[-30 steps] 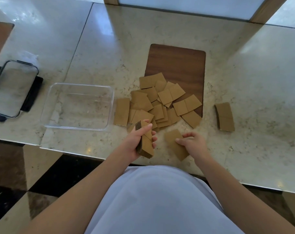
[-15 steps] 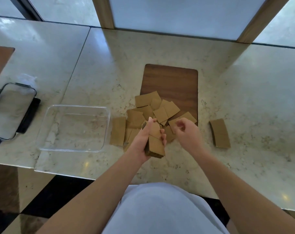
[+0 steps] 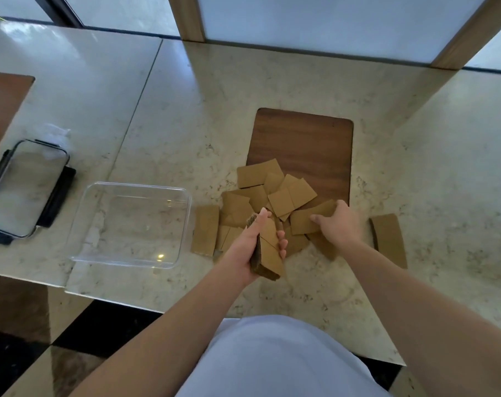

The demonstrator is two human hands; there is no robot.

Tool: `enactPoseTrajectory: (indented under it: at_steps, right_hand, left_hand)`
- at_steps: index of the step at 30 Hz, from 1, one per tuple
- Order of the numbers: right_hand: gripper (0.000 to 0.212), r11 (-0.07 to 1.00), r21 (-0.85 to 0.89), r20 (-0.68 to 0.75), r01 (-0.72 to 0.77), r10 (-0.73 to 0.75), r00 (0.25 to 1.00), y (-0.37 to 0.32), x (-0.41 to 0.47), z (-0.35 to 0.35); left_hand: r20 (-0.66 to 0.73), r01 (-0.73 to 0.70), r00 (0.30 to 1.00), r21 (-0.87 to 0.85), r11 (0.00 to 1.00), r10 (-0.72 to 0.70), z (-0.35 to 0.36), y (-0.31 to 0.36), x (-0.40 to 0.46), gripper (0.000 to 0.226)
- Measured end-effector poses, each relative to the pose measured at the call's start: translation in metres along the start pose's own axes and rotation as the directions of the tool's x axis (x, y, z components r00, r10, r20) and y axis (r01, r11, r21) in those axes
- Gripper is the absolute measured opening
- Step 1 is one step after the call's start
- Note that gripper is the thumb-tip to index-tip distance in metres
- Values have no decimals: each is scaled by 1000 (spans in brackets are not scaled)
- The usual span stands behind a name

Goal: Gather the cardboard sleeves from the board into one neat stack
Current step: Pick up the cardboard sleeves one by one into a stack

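Far left of both hands, a lidded container (image 3: pixel 24 189) sits on the stone counter (image 3: pixel 163 110); nearer, a clear plastic tub (image 3: pixel 130 224) lies just left of the left-hand fingers w/ a single sleeve (image 3: pixel 205 230) between tub and hand, long axis running away from the person. Left hand (image 3: pixel 250 247) is clamped round a stack of cardboard sleeves (image 3: pixel 268 252): thumb along the stack's left edge, fingertips (image 3: pixel 282 243) curled over its right edge, stack held on edge above the counter, long axis pointing fwd and slightly left, corrugated ends showing at the top. Just beyond and right of those fingers, loose sleeves (image 3: pixel 275 186) overlap in a heap at mixed angles, partly on the near end of the wooden board (image 3: pixel 303 138), partly spilling onto counter. Right hand (image 3: pixel 339 224) is palm-down on the heap's right side, fingers spread over one sleeve (image 3: pixel 303 220) lying crosswise; can't tell if it's pinched. Right of that hand, apart from the heap, another sleeve pile (image 3: pixel 388 239) lies lengthwise. Board's far half is bare; open counter to the right.
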State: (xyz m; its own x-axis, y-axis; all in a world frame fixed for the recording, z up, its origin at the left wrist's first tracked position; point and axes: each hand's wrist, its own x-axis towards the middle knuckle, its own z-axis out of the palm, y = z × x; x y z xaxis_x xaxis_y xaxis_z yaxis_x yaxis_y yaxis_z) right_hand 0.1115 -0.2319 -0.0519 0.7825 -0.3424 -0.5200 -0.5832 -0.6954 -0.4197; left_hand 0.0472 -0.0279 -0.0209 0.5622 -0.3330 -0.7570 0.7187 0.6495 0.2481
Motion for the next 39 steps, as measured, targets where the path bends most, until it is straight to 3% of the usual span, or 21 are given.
enactPoseTrajectory:
  at_steps: [4,6,8,10,12,14,17,19,21,23,25,27,30,34,37,39]
  right_hand:
    - [69,958,287,-25,-23,32,999,7,-5,-14]
    - [56,905,423,9,-44,44,999,8,-13,-26]
    - [33,817,573,196,-65,-60,979,6,-25,-40]
    - [32,791,607,446,-73,-263,855,0,-39,-54]
    - [29,844,535,618,-19,-376,690,-8,-50,-56]
    - [21,913,381,664,148,-382,643,-15,-60,-42]
    - [55,932,126,538,341,-353,766,-18,-62,-16]
    - [81,938,97,455,332,-338,824,-10,-55,-10]
    - [80,964,135,259,230,-259,931,5,-44,-10]
    - [73,987,-16,40,160,-160,986,21,-35,-7]
    - [73,966,-230,2,114,-117,993,30,-35,2]
    - [69,951,-296,-1,91,-95,995,34,-37,9]
    - [61,972,-230,-58,55,-70,996,38,-37,11]
    - [43,995,96,-1,-10,10,1000,46,-38,5]
    - [34,922,383,39,-57,46,998,49,-40,-4]
    - [28,831,545,140,-114,43,989,46,-46,-12]
  left_hand:
    - [-12,38,999,50,998,-37,-6,3,0,51]
    - [-5,93,996,35,995,-93,-9,2,-1,53]
    - [46,155,987,18,988,-156,-11,0,-3,59]
    - [137,218,966,28,975,-220,-12,-3,-3,72]
    - [229,266,933,82,960,-278,-13,-4,-3,83]
    - [296,290,898,159,944,-326,-10,-8,-4,75]
    - [242,267,912,266,926,-332,-8,-15,-8,67]
    - [205,245,936,206,947,-287,-12,-17,-9,70]
    - [221,228,945,87,970,-242,-13,-13,-9,68]
    - [242,185,949,87,979,-201,-11,-8,-9,56]
    - [214,155,961,99,983,-173,-9,-6,-9,49]
    - [163,152,973,65,986,-160,-8,-7,-9,52]
    - [116,139,983,22,990,-140,-9,-8,-8,55]
    - [116,124,986,-16,992,-121,-17,-6,-8,58]
    - [127,146,981,9,989,-146,-23,-9,-8,53]
    - [128,152,980,30,988,-155,-23,-11,-8,51]
